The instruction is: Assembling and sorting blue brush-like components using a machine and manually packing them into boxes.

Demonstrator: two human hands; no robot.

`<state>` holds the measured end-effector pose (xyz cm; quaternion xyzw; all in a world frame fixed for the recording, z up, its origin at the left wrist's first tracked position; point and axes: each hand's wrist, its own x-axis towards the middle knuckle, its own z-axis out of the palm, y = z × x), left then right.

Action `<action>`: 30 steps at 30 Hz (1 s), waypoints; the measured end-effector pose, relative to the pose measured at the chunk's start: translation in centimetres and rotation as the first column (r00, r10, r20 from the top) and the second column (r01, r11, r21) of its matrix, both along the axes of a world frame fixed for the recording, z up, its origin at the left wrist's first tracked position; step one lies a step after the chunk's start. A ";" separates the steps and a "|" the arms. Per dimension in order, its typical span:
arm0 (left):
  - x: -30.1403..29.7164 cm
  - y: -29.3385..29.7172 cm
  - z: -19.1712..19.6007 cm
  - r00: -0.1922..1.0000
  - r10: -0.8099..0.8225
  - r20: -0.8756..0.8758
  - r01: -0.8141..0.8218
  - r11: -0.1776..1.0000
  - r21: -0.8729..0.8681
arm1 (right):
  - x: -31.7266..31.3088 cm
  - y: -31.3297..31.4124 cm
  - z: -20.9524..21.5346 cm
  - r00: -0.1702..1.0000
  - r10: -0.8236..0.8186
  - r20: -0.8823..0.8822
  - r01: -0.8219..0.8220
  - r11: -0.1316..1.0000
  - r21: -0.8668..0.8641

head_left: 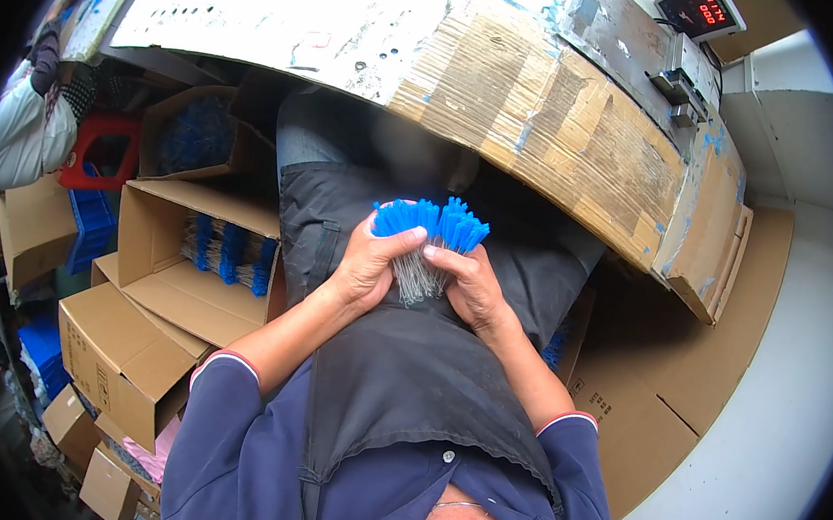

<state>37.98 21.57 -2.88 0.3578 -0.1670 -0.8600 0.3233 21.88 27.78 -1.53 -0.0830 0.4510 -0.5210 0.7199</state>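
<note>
In front of the black apron (418,376) on my lap, both hands hold a thick bundle of small blue-tipped wire brushes (453,226). Their blue ends fan out on the far side, and thin metal wire stems hang toward me. My left hand (370,262) is closed round the left part of the bundle, thumb across the stems. Around the right part wraps my right hand (476,282), its thumb close to the other thumb. Most fingers of both hands are hidden behind the bundle.
Ahead is a worktable (260,17) with a cardboard-covered edge (542,124). A metal fixture (679,93) and a red-digit display (699,11) stand far right. Open carton (197,288) on the left holds more blue-and-wire bundles. Another person's sleeve (25,131) shows far left.
</note>
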 end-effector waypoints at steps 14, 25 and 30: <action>-0.2 -0.3 0.0 0.998 0.015 -0.065 -0.012 0.999 0.052 | 0.4 0.2 -0.5 0.984 -0.172 -0.051 0.173 0.985 0.008; 0.0 -0.1 0.4 1.000 -0.015 0.011 0.015 0.999 0.046 | -0.2 0.5 -0.8 1.000 0.010 -0.020 -0.010 1.000 0.012; 0.2 0.0 0.0 0.999 -0.010 0.038 0.009 1.000 0.027 | -0.1 0.4 -0.3 0.997 0.052 -0.049 -0.054 0.998 -0.030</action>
